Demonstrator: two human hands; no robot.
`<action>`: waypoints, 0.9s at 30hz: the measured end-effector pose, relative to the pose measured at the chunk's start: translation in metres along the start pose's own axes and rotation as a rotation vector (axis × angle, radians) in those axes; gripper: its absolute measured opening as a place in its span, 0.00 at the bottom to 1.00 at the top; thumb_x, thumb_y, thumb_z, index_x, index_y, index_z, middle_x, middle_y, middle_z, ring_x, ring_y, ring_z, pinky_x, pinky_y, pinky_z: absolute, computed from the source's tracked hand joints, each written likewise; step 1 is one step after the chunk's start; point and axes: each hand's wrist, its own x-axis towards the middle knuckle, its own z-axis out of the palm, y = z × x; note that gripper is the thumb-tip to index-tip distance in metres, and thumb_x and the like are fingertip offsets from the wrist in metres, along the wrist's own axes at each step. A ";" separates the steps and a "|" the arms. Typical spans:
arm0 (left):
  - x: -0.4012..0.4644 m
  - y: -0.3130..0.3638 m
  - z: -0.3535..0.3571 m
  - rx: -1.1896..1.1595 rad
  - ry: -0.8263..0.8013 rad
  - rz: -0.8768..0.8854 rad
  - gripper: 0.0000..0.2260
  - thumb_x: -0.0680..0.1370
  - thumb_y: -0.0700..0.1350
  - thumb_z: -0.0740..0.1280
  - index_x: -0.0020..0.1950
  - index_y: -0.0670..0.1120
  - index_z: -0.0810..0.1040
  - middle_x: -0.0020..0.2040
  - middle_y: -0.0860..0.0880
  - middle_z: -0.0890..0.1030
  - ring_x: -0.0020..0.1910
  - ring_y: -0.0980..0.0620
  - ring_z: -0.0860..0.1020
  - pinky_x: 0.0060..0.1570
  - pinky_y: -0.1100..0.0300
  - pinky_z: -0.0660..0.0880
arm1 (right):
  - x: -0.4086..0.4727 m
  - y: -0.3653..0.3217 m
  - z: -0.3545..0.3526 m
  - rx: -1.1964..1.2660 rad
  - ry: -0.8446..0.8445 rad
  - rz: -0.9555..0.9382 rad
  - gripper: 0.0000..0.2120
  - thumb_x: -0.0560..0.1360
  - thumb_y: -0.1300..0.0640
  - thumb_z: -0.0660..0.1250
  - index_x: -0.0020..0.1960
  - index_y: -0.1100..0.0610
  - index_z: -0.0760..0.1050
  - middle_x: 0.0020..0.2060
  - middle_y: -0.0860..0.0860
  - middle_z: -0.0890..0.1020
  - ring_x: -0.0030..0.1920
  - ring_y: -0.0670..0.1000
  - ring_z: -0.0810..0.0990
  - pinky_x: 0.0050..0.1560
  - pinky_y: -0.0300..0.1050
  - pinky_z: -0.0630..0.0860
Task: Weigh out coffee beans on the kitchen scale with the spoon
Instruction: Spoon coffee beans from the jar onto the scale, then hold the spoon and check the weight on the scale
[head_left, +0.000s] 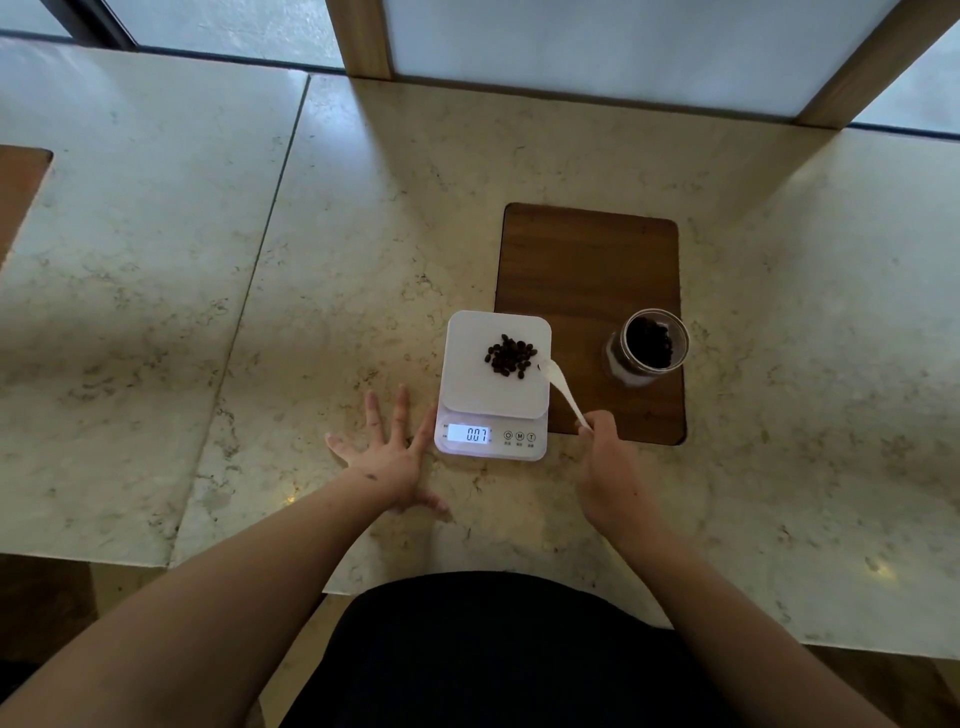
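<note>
On the white scale (496, 382) sits a small pile of coffee beans (510, 356). Right hand (609, 467) pinches the spoon (562, 391), its bowl pointing far-left over the scale's right edge. Left hand (387, 451) lies flat, fingers spread, on the surface (311, 291), touching the scale.

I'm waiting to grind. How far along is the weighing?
Done: a small pile of coffee beans lies on the scale, whose display shows 007. In hand: the right hand holds the spoon at the platform's edge. Left: the jar still holds beans; no target visible.
</note>
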 end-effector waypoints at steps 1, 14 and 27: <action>0.000 0.000 0.000 -0.001 0.000 0.001 0.62 0.57 0.83 0.62 0.62 0.63 0.12 0.63 0.51 0.08 0.63 0.37 0.12 0.59 0.12 0.40 | -0.007 0.005 0.004 0.034 -0.001 0.023 0.07 0.83 0.51 0.51 0.47 0.46 0.65 0.30 0.49 0.75 0.28 0.49 0.71 0.26 0.50 0.67; 0.001 0.000 0.000 0.009 0.009 -0.003 0.63 0.54 0.84 0.60 0.63 0.64 0.12 0.64 0.51 0.09 0.63 0.38 0.11 0.60 0.12 0.41 | -0.035 0.021 0.023 0.095 -0.036 0.201 0.12 0.83 0.48 0.51 0.45 0.49 0.69 0.29 0.48 0.75 0.27 0.47 0.73 0.28 0.44 0.68; 0.000 0.002 -0.002 0.022 -0.017 -0.013 0.65 0.58 0.82 0.65 0.65 0.62 0.13 0.64 0.51 0.09 0.63 0.37 0.12 0.62 0.13 0.43 | -0.017 0.046 0.007 0.112 0.019 0.464 0.13 0.83 0.54 0.53 0.46 0.58 0.72 0.37 0.55 0.79 0.37 0.55 0.79 0.39 0.54 0.79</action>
